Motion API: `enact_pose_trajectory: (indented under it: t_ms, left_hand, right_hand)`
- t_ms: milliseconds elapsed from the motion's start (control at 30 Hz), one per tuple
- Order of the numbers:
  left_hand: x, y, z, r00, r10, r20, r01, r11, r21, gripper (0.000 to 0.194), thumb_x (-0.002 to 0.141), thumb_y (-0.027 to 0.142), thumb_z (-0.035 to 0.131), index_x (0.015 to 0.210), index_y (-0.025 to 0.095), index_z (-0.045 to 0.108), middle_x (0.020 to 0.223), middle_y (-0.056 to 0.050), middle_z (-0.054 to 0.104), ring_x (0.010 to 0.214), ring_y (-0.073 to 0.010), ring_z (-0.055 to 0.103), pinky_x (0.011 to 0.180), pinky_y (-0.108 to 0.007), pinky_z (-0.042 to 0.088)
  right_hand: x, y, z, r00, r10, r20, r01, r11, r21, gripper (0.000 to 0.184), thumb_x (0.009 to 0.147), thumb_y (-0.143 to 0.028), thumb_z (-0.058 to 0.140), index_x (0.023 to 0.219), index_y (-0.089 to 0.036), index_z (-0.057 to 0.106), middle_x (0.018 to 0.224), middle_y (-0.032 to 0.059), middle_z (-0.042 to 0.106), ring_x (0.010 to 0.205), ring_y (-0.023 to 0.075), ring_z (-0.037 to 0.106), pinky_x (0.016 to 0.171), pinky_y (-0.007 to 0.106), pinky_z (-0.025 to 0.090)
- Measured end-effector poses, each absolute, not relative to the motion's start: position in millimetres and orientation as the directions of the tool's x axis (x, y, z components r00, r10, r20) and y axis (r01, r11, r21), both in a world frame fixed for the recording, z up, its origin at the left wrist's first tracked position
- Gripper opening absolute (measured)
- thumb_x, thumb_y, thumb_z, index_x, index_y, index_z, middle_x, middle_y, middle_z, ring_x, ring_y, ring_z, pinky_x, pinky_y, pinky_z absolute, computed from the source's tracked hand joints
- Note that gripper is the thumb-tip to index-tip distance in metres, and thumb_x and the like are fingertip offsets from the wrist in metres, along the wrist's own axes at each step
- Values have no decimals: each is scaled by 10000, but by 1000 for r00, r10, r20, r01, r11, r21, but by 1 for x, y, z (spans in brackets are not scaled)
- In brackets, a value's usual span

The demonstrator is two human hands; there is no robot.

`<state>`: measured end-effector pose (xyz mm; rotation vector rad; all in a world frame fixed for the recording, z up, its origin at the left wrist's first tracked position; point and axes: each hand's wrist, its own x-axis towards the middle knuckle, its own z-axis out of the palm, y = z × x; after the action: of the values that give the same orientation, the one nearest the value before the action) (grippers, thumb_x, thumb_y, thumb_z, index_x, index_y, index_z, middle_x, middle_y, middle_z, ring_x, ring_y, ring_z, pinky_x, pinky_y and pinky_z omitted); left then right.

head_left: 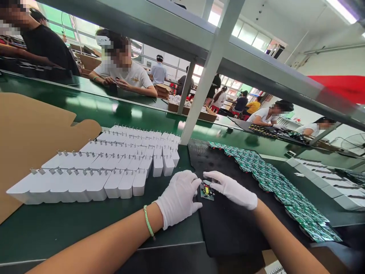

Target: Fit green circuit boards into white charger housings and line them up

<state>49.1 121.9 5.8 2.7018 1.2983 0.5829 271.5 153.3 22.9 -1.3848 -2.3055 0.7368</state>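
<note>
gloves (179, 199): white | circuit board (207, 192): green, yellow | chargers (97, 184): white | mat (228, 224): black

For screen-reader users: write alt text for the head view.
Left hand and right hand in white gloves meet over a small green circuit board on a black mat, with more boards to the right and rows of white plug chargers on a green workbench to the left.

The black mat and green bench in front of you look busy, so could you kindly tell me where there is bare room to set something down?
Bare black mat lies below your right hand, bordered by the green circuit boards. Green bench shows between the white plug adapters and the near edge. It is crowded among the adapters, the boards, and around the small circuit board by your left hand.
</note>
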Motion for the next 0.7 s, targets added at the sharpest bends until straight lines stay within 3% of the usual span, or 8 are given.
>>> enact_pose_trajectory:
  t_ms: [100,233,333,400,533,700]
  left_hand:
    - [48,120,5,620,676,399,648,-727,224,338,787,390,697,1044,199,587,1069,-39,600,1158,-260,464,1046,-432,353]
    - [49,119,-1,711,566,418,549,-817,175,221,828,343,655,989,202,597,1064,-18,636,1197,-263,453,1055,-471,317]
    - [49,119,-5,735,549,398,533,-831,161,138,858,317,609,936,203,599,1039,3,651,1211,-261,451,1046,-484,301]
    - [49,120,-6,732,554,396,533,-828,172,120,863,298,596,944,208,595,1036,19,654,1205,-248,458,1047,-472,293]
    - [48,121,-5,740,558,376,534,-827,176,97,868,283,587,935,212,584,994,33,654,1185,-228,470,1043,-441,286]
    - [48,121,-2,743,555,375,534,-829,168,79,862,271,592,897,202,575,942,32,644,1148,-220,485,1033,-415,277]
  right_hand:
    - [274,161,23,-511,858,50,659,429,-618,344,781,-337,698,1111,-241,685,1180,47,647,1077,228,610,973,353,487]
    - [275,161,10,-399,906,141,663,391,-638,158,858,-304,598,920,-231,724,1024,38,698,972,210,639,912,356,506]
    - [275,158,4,-273,940,204,665,338,-666,220,906,-294,508,954,-208,705,951,49,715,825,193,669,787,349,556]
    - [276,155,5,-239,940,244,653,342,-676,229,906,-284,511,1017,-205,695,982,55,717,828,193,677,787,350,564]
    - [279,148,10,-381,876,294,596,477,-646,171,844,-224,611,950,-267,739,1099,8,710,1035,194,646,956,329,507]
    - [287,147,7,-629,692,355,489,707,-512,232,921,-163,529,1016,-266,715,1155,21,691,1053,158,650,924,280,539]
